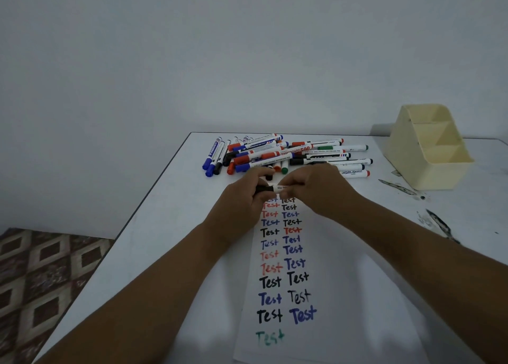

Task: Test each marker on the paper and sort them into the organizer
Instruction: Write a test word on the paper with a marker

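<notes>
Both hands hold one black-capped whiteboard marker (276,188) level above the paper (330,295): the left hand (242,201) curls its grip round the cap, the right hand (316,190) round the barrel. It looks light, stiff and smooth, so pinching firmly at cap and mid-barrel should serve best.

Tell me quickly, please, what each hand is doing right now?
Left hand: fingers curled round the black cap end of a marker.
Right hand: fingers gripping the same marker's white barrel.
</notes>
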{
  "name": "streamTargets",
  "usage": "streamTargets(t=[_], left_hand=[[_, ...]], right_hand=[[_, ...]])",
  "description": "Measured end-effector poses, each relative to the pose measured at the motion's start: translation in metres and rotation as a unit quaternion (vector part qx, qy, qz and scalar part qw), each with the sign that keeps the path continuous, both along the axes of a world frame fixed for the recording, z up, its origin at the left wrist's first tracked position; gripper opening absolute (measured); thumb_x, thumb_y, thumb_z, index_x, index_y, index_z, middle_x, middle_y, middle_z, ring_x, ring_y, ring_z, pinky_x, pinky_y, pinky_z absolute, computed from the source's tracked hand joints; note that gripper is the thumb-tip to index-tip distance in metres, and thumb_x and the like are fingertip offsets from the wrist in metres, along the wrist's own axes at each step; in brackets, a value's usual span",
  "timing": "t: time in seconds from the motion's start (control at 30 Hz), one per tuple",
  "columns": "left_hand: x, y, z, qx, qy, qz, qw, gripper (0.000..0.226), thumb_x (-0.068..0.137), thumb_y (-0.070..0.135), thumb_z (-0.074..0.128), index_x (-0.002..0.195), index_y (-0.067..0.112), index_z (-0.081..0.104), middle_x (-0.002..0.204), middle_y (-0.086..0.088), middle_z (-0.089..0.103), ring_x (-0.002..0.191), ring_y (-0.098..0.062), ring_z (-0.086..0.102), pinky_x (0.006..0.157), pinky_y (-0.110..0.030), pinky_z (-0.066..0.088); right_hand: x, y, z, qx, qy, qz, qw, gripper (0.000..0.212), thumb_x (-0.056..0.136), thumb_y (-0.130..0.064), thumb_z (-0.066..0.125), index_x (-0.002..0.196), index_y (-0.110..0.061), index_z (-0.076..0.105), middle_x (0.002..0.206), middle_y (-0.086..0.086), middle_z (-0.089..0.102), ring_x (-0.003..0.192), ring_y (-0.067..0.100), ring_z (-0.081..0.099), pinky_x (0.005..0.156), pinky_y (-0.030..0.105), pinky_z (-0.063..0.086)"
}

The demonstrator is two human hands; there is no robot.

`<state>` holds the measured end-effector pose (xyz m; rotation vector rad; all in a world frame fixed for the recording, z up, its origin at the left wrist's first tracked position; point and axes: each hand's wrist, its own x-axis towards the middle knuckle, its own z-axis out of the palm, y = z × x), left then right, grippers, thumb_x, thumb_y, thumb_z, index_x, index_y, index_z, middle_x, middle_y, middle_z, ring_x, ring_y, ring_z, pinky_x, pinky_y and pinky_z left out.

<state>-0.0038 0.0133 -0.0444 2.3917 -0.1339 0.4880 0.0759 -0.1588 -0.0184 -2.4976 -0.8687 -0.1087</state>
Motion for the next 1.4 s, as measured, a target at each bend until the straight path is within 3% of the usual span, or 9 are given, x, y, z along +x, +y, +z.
streamTargets(t=[0.17,0.3,0.43,0.57,0.73,0.93,1.1,1.27,1.4], left_hand=[[0.003,0.004,0.002,-0.008,-0.013,0.039,0.999,0.009,0.096,0.027,0.057,0.105,0.024,0.055,0.086,0.016,0.059,0.077,0.001,0.059,0.067,-0.012,0.046],[0.004,0.009,0.004,0.003,-0.027,0.061,0.998,0.024,0.096,0.036,0.056,0.115,0.022,0.061,0.094,0.008,0.065,0.075,-0.008,0.064,0.073,-0.025,0.053],[0.007,0.005,0.007,0.003,0.019,0.066,0.998,0.024,0.1,0.028,0.049,0.116,0.015,0.06,0.106,-0.002,0.066,0.094,-0.014,0.06,0.076,-0.016,0.042],[0.008,0.0,0.007,0.012,0.06,0.06,0.996,0.027,0.103,0.022,0.042,0.125,0.016,0.056,0.116,-0.002,0.062,0.103,-0.015,0.056,0.087,-0.022,0.04],[0.005,-0.002,0.007,-0.001,0.062,0.056,0.996,0.025,0.101,0.025,0.047,0.122,0.016,0.057,0.103,-0.002,0.063,0.091,-0.014,0.057,0.084,-0.027,0.047],[-0.002,0.004,0.003,-0.026,-0.021,0.061,0.998,0.019,0.1,0.018,0.048,0.112,0.012,0.061,0.078,0.01,0.057,0.068,-0.005,0.056,0.062,-0.009,0.043],[0.0,0.006,0.002,-0.016,-0.058,0.056,0.997,0.02,0.099,0.015,0.05,0.112,0.008,0.064,0.08,0.005,0.06,0.066,-0.003,0.055,0.064,-0.008,0.043],[0.001,0.006,0.0,-0.026,-0.05,0.062,0.997,0.02,0.1,0.014,0.049,0.111,0.008,0.064,0.084,0.004,0.06,0.071,-0.006,0.055,0.07,-0.013,0.044],[0.002,0.006,0.0,-0.025,-0.038,0.078,0.996,0.019,0.1,0.015,0.049,0.111,0.008,0.063,0.088,0.003,0.059,0.078,-0.01,0.055,0.075,-0.02,0.045]], right_hand=[[-0.002,0.001,0.012,-0.091,-0.108,0.018,0.99,0.034,0.094,-0.053,0.059,0.123,-0.037,0.069,0.1,-0.01,0.073,0.092,0.012,0.062,0.095,0.04,0.044],[-0.003,0.002,0.019,-0.119,-0.095,0.046,0.987,0.037,0.098,-0.046,0.057,0.13,-0.03,0.065,0.112,-0.005,0.072,0.1,0.014,0.063,0.093,0.038,0.047],[-0.006,0.002,0.02,-0.154,-0.096,0.049,0.982,0.032,0.102,-0.036,0.055,0.133,-0.032,0.059,0.117,-0.007,0.066,0.108,0.016,0.059,0.101,0.044,0.04],[-0.003,-0.004,0.016,-0.191,-0.131,0.042,0.972,0.026,0.104,-0.032,0.053,0.128,-0.035,0.06,0.112,-0.01,0.068,0.102,0.015,0.061,0.097,0.044,0.04],[-0.003,-0.007,0.013,-0.182,-0.153,0.038,0.971,0.022,0.102,-0.029,0.056,0.121,-0.033,0.067,0.097,-0.008,0.072,0.086,0.014,0.064,0.091,0.039,0.047],[-0.009,0.001,0.023,-0.134,-0.089,0.053,0.985,0.032,0.102,-0.023,0.056,0.133,-0.026,0.064,0.106,0.0,0.073,0.093,0.016,0.063,0.089,0.032,0.049],[-0.008,0.006,0.024,-0.176,-0.096,0.05,0.978,0.036,0.104,-0.021,0.052,0.138,-0.031,0.058,0.109,-0.003,0.07,0.096,0.015,0.058,0.096,0.037,0.047],[-0.01,0.014,0.025,-0.264,-0.142,0.019,0.954,0.032,0.098,-0.017,0.056,0.127,-0.031,0.058,0.097,-0.011,0.057,0.096,0.016,0.056,0.095,0.04,0.035],[-0.02,0.018,0.024,-0.269,-0.165,0.001,0.949,0.026,0.098,-0.021,0.057,0.123,-0.029,0.057,0.106,-0.008,0.065,0.097,0.016,0.058,0.099,0.043,0.036]])
